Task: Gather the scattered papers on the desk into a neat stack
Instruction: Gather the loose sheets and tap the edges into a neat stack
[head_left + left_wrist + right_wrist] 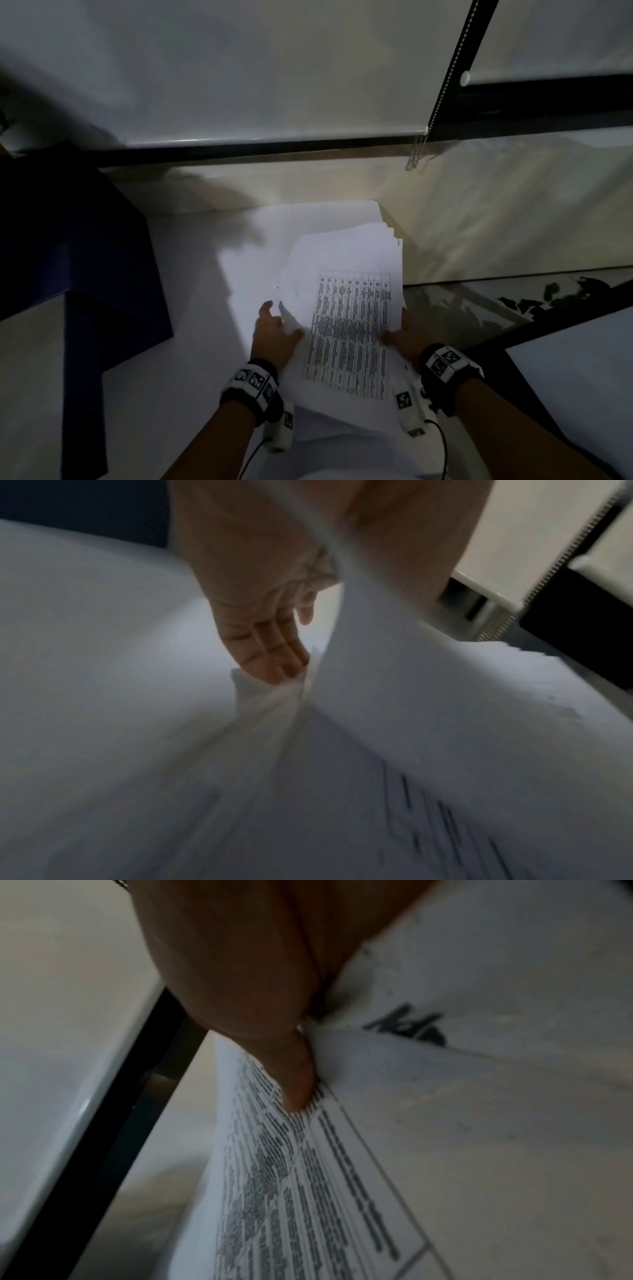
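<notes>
- a sheaf of white printed papers (pixel 346 308), its top sheet bearing a black-ruled table of small text, is held at both side edges above the pale white worktop (pixel 144 394), near its far right corner.
- the left hand (pixel 274 332) grips the sheaf's left edge; in the left wrist view its fingers (pixel 270 656) lie under the bent sheets, so its grip is closed on the papers.
- the right hand (pixel 404 334) grips the right edge; in the right wrist view the thumb (pixel 294 1080) presses on the printed table, pinching the sheets against the hidden fingers.
- the far corners of the sheets fan out unevenly, so the edges are not squared.
- more white sheets (pixel 281 246) lie flat on the worktop under and behind the held sheaf.
- a dark blue box-shaped object (pixel 78 240) stands on the worktop well to the left.
- a white roller blind with a beaded metal chain (pixel 416 154) hangs behind the worktop.
</notes>
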`<state>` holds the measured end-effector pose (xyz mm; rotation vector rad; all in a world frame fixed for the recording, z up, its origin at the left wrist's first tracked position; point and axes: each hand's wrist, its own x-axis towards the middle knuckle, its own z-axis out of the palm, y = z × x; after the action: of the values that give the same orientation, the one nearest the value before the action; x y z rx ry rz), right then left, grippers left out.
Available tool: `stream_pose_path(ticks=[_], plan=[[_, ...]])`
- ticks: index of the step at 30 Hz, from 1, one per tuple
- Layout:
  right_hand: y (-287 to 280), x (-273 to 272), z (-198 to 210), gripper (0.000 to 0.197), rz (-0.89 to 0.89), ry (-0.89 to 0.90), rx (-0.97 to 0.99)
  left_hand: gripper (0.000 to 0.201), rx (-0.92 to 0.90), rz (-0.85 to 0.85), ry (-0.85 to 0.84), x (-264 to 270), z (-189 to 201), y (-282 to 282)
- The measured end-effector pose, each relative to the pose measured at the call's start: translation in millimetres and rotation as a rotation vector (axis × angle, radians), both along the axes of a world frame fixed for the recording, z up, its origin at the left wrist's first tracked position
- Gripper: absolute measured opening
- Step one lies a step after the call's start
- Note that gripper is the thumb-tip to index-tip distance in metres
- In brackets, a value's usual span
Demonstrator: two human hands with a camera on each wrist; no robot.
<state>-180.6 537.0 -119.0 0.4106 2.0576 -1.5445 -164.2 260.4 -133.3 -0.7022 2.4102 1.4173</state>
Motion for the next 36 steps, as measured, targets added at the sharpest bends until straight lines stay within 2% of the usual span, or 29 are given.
stream_pose_path(ticks=[2,3,6,7,11,13,14,16,18,19,21,24,28,31,36], plan=[[-6.5,-6.6,22.4,0.039,0.021,0.04,-0.04,0.093,0.079,0.11,-0.008,-12.3,10.9,-13.0],[-7.6,-11.2,34.1,0.039,0.042,0.075,-0.046,0.093,0.163,0.146,-0.011,-20.5,17.9,-21.4],[-12.2,-31.4,69.5,0.057,0.11,0.279,-0.064,0.106,0.446,0.137,0.047,-44.1,61.7,-38.4],[-15.2,-36.7,87.1,0.055,0.122,0.335,-0.061,0.101,0.487,0.127,0.086,-50.0,80.5,-39.9],[-31.0,-60.5,139.4,0.041,0.083,0.472,-0.055,0.048,0.459,0.127,0.434,-61.9,153.0,-36.2],[-35.3,-72.7,139.3,0.019,0.03,0.499,0.011,0.018,0.494,0.089,0.549,-60.1,173.7,-33.2],[-34.5,-79.4,129.6,0.033,-0.009,0.488,0.044,0.017,0.52,0.076,0.59,-57.5,179.7,-30.4],[-27.8,-92.1,93.5,0.055,-0.083,0.432,0.044,0.024,0.54,0.101,0.621,-53.6,172.7,-31.1],[-31.0,-86.7,76.6,0.091,-0.096,0.412,0.051,0.039,0.541,0.14,0.592,-47.1,155.7,-31.9],[-38.5,-75.5,86.6,0.092,-0.107,0.407,0.052,0.043,0.534,0.154,0.562,-43.9,146.4,-31.8],[-47.3,-57.7,97.8,0.073,-0.09,0.442,0.097,0.045,0.507,0.184,0.488,-37.7,126.9,-30.6],[-50.5,-49.3,91.7,0.058,-0.055,0.481,0.153,0.057,0.479,0.185,0.457,-31.9,117.8,-23.6],[-52.9,-55.6,94.4,0.059,-0.062,0.557,0.134,0.06,0.473,0.21,0.475,-35.3,126.4,-19.2],[-50.3,-56.6,93.3,0.053,-0.076,0.646,0.123,0.064,0.496,0.246,0.489,-33.1,138.8,-16.4],[-51.0,-44.4,87.3,0.053,-0.075,0.531,0.011,0.063,0.512,0.229,0.513,-26.5,142.3,-17.4]])
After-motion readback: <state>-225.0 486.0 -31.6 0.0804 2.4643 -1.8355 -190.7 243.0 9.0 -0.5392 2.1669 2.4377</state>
